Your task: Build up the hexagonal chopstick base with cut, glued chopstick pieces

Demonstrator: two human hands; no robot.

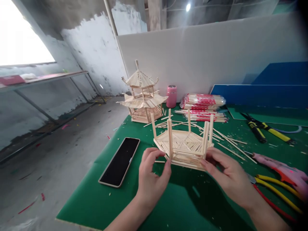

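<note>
A hexagonal pavilion base built of thin wooden sticks (183, 141) stands in front of me, with upright stick posts at its corners and a low railing along the near side. My left hand (154, 173) is closed at the front left corner, thumb and forefinger at the foot of the post. At the front right corner my right hand (223, 173) pinches the foot of the other near post, its fingertips partly behind the sticks. Behind the base, to the left, rises a two-tiered stick pagoda (141, 93) with a pointed roof.
Loose sticks (231, 144) lie behind and right of the base. Bundled sticks (203, 102) and a pink canister (171, 96) stand farther back. A phone (120, 162) lies left. Right are a pink glue gun (279, 166), yellow-and-red-handled pliers (276, 189) and black-and-yellow pliers (267, 128).
</note>
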